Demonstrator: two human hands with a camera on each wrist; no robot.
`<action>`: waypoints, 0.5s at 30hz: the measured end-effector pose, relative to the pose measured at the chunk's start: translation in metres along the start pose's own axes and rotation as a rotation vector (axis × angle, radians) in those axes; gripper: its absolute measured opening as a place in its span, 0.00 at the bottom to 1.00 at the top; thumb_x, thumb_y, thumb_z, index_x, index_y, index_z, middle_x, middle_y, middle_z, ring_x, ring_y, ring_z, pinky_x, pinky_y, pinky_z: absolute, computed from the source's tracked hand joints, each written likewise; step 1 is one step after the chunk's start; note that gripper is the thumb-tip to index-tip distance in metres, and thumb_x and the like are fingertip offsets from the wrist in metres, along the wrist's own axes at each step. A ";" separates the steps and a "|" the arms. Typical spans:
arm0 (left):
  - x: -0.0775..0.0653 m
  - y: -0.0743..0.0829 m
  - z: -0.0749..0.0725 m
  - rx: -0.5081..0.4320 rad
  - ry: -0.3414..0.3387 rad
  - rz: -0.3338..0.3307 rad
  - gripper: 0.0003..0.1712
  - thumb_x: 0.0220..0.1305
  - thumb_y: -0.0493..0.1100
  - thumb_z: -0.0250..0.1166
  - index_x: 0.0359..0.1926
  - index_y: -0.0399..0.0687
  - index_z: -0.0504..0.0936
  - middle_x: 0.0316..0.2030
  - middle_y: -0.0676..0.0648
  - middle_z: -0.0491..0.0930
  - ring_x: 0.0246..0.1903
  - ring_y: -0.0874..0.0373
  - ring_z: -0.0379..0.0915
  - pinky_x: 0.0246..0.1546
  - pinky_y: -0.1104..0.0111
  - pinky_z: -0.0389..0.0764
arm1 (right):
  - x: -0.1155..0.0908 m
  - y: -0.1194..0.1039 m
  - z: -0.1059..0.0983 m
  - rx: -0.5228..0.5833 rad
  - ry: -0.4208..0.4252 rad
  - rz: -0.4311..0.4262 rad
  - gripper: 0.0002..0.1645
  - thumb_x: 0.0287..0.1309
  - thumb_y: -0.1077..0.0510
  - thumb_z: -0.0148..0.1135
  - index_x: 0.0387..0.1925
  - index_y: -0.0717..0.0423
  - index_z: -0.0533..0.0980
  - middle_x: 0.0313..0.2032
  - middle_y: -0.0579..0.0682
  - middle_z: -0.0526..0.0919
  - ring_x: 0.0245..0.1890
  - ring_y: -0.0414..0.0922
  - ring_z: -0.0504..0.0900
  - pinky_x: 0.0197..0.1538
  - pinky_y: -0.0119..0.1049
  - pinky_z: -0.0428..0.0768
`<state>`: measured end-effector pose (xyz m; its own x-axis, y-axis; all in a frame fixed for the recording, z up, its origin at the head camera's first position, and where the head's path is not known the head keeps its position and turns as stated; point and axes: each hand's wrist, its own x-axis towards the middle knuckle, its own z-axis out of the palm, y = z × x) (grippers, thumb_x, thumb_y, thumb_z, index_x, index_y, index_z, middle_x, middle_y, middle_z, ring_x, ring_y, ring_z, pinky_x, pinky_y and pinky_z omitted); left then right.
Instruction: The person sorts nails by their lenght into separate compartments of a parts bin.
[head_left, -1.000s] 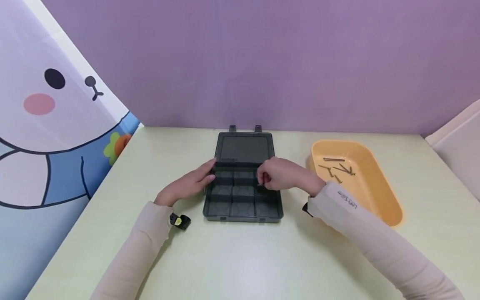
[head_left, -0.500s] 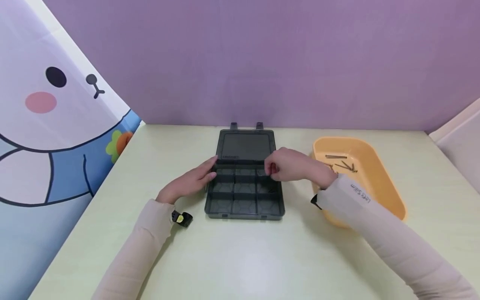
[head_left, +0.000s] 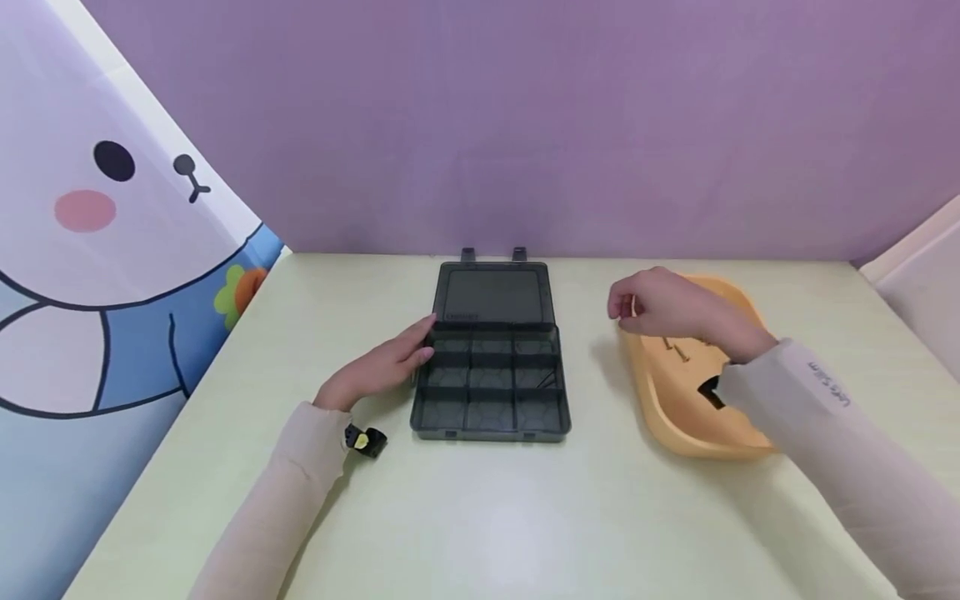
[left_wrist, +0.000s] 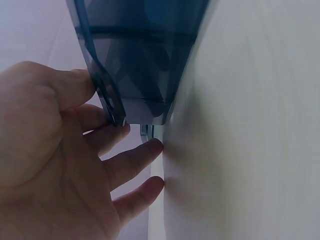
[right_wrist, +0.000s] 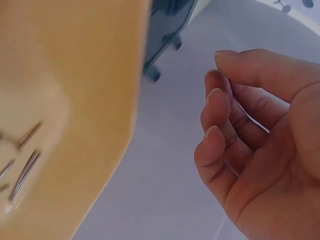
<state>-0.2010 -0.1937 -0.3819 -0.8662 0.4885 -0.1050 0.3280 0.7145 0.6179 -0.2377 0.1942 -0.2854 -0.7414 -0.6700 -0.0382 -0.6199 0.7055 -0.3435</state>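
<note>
A dark translucent compartment box (head_left: 491, 435) lies with its lid (head_left: 493, 292) folded back toward the wall. My left hand (head_left: 378, 367) rests along the box's left side; in the left wrist view its thumb and fingertips touch the edge, with the fingers fairly straight. A thin dark screw (head_left: 546, 380) lies slantwise in the right compartment of the middle row. My right hand (head_left: 671, 307), empty and loosely curled, hovers over the left rim of the yellow tray (head_left: 652, 408). Several screws (right_wrist: 24, 175) lie on the tray's floor, partly hidden by that hand in the head view.
The pale table (head_left: 480, 517) runs back to a purple wall (head_left: 525, 125). To the left stands a panel with a cartoon animal (head_left: 112, 192), and a white panel (head_left: 922, 267) borders the right.
My right hand has left the box and moved right to the tray. The screw it held now lies in the middle right compartment. The left hand stays at the box's side.
</note>
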 end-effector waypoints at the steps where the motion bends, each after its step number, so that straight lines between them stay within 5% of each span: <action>1: -0.001 0.000 0.000 -0.005 0.000 -0.002 0.36 0.77 0.48 0.42 0.75 0.39 0.38 0.75 0.38 0.39 0.74 0.43 0.34 0.72 0.49 0.45 | -0.003 0.003 -0.001 -0.002 0.004 0.005 0.06 0.55 0.66 0.59 0.30 0.54 0.79 0.25 0.44 0.78 0.22 0.39 0.71 0.30 0.34 0.72; 8: -0.004 -0.002 0.004 -0.014 0.007 -0.005 0.35 0.77 0.47 0.42 0.75 0.38 0.39 0.75 0.37 0.39 0.74 0.41 0.35 0.72 0.48 0.46 | -0.017 0.023 -0.004 -0.002 0.022 0.061 0.07 0.53 0.68 0.57 0.31 0.56 0.78 0.23 0.44 0.78 0.16 0.37 0.70 0.28 0.32 0.73; 15: -0.003 0.001 0.002 -0.002 0.010 0.005 0.35 0.77 0.47 0.42 0.75 0.38 0.39 0.75 0.37 0.40 0.74 0.41 0.35 0.72 0.47 0.46 | -0.026 0.045 -0.003 -0.019 0.019 0.124 0.05 0.53 0.67 0.60 0.32 0.57 0.78 0.26 0.45 0.80 0.20 0.38 0.73 0.32 0.35 0.75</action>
<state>-0.1974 -0.1941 -0.3825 -0.8685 0.4867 -0.0942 0.3314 0.7113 0.6199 -0.2472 0.2439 -0.2966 -0.8174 -0.5728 -0.0612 -0.5275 0.7870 -0.3198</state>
